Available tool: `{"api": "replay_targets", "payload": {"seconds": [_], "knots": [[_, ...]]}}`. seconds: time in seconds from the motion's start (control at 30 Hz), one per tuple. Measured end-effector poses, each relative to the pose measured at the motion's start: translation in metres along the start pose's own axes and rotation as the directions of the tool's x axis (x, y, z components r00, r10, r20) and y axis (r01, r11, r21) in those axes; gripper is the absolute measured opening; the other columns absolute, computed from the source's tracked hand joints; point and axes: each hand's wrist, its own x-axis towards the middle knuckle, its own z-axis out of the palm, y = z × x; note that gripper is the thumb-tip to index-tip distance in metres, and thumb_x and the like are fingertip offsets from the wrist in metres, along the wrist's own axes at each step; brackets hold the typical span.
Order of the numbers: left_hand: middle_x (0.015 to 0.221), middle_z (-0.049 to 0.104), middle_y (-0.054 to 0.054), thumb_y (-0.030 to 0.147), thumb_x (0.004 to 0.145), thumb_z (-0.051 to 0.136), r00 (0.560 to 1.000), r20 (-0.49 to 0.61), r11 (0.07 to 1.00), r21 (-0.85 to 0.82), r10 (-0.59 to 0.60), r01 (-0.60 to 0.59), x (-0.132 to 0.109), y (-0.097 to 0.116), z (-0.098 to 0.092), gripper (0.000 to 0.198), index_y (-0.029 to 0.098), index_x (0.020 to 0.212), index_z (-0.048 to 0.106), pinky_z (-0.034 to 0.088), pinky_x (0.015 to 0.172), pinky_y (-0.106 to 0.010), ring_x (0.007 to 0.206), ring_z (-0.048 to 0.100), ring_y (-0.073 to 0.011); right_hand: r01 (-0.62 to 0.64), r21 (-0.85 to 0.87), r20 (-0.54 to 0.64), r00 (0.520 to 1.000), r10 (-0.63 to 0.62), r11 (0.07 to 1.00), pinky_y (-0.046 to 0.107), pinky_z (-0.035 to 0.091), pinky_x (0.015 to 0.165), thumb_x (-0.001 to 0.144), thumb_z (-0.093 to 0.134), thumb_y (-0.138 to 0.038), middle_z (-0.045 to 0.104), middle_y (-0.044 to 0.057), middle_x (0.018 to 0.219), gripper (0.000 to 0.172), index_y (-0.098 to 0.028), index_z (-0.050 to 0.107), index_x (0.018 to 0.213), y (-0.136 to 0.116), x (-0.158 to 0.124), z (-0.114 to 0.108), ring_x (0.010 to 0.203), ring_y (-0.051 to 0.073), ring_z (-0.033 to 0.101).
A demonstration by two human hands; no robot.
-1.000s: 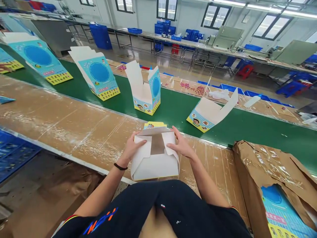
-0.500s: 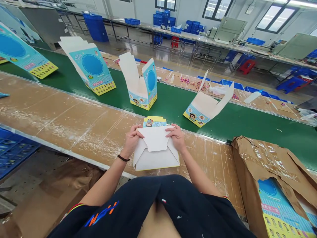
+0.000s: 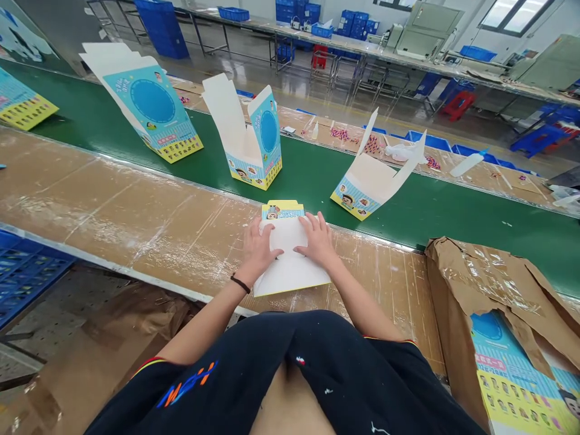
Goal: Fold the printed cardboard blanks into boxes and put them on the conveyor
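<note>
A folded white cardboard box (image 3: 292, 275) lies before me on the brown-covered bench. Its printed yellow and blue flap (image 3: 286, 210) sticks out at the far edge. My left hand (image 3: 260, 246), with a dark band at its wrist, rests on the box's left side, thumb spread inward. Opposite it, my right hand (image 3: 317, 240) presses on the right side with fingers spread. Both hands are open and touch the cardboard from above. Parts of the white flaps are hidden under the hands.
Beyond the bench runs a green conveyor belt (image 3: 312, 175). Standing open on it are a printed box (image 3: 269, 136), a wider one on the left (image 3: 154, 106) and one with raised flaps (image 3: 362, 190). At right, a torn brown carton (image 3: 493, 272) holds flat printed sheets (image 3: 512, 368).
Both hands have gone from pinching the white flap's sides to lying spread on top of it. The folded box now looks flatter. The boxes on the belt appear shifted slightly left and up.
</note>
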Motion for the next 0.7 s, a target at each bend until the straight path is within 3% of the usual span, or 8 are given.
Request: {"api": "replay_targets", "payload": {"seconds": [0.17, 0.27, 0.4, 0.5, 0.6, 0.7], "knots": [[0.153, 0.043, -0.022, 0.026, 0.062, 0.088, 1.000, 0.002, 0.998, 0.061, 0.031, -0.031, 0.007, 0.000, 0.004, 0.065, 0.023, 0.121, 0.060, 0.023, 0.120, -0.070, 0.143, 0.036, -0.0485, 0.005, -0.024, -0.024, 1.000, -0.005, 1.000, 0.078, 0.017, 0.118, 0.066, 0.093, -0.030, 0.035, 0.013, 0.162, 0.101, -0.034, 0.042, 0.153, 0.004, 0.010, 0.009, 0.156, 0.044, 0.012], [0.152, 0.044, -0.023, 0.030, 0.059, 0.090, 0.999, 0.028, 0.999, 0.012, 0.040, -0.041, 0.013, -0.005, 0.004, 0.069, 0.021, 0.120, 0.060, 0.025, 0.119, -0.069, 0.143, 0.035, -0.0496, 0.021, 0.027, -0.011, 1.000, -0.021, 0.999, 0.075, 0.022, 0.118, 0.065, 0.093, -0.033, 0.037, 0.012, 0.161, 0.100, -0.034, 0.044, 0.152, 0.010, 0.014, 0.006, 0.155, 0.044, 0.014], [0.148, 0.045, -0.021, 0.035, 0.066, 0.083, 1.000, -0.008, 0.987, -0.158, 0.009, -0.010, 0.018, -0.013, 0.002, 0.068, 0.019, 0.125, 0.053, 0.031, 0.121, -0.061, 0.143, 0.040, -0.0421, 0.063, 0.096, 0.025, 0.998, -0.066, 0.993, 0.061, 0.027, 0.123, 0.065, 0.088, -0.028, 0.040, 0.012, 0.156, 0.099, -0.028, 0.044, 0.154, 0.018, 0.017, -0.005, 0.151, 0.038, 0.023], [0.145, 0.048, -0.020, 0.032, 0.070, 0.077, 0.999, -0.040, 0.969, -0.247, -0.017, 0.006, 0.018, -0.016, 0.001, 0.065, 0.017, 0.127, 0.048, 0.033, 0.121, -0.057, 0.143, 0.042, -0.0378, 0.051, 0.077, 0.037, 0.998, -0.054, 0.996, 0.061, 0.032, 0.119, 0.065, 0.088, -0.025, 0.041, 0.012, 0.154, 0.102, -0.028, 0.042, 0.156, 0.017, 0.019, -0.008, 0.148, 0.038, 0.026], [0.146, 0.046, -0.021, 0.033, 0.071, 0.075, 0.998, -0.057, 0.957, -0.291, -0.028, 0.010, 0.017, -0.018, 0.000, 0.066, 0.016, 0.129, 0.048, 0.031, 0.123, -0.056, 0.145, 0.041, -0.0368, 0.075, 0.084, 0.024, 0.997, -0.077, 0.994, 0.062, 0.032, 0.119, 0.061, 0.091, -0.032, 0.043, 0.012, 0.153, 0.106, -0.030, 0.043, 0.155, 0.016, 0.022, -0.004, 0.147, 0.040, 0.026], [0.151, 0.042, -0.021, 0.037, 0.072, 0.076, 0.982, -0.132, 0.921, -0.381, -0.135, 0.076, 0.017, -0.021, -0.001, 0.073, 0.017, 0.135, 0.045, 0.029, 0.125, -0.054, 0.149, 0.036, -0.0364, 0.105, 0.252, -0.041, 0.994, -0.098, 0.962, 0.056, 0.026, 0.124, 0.063, 0.089, -0.049, 0.044, 0.011, 0.154, 0.105, -0.028, 0.043, 0.155, 0.025, 0.025, 0.003, 0.148, 0.037, 0.029]]}}
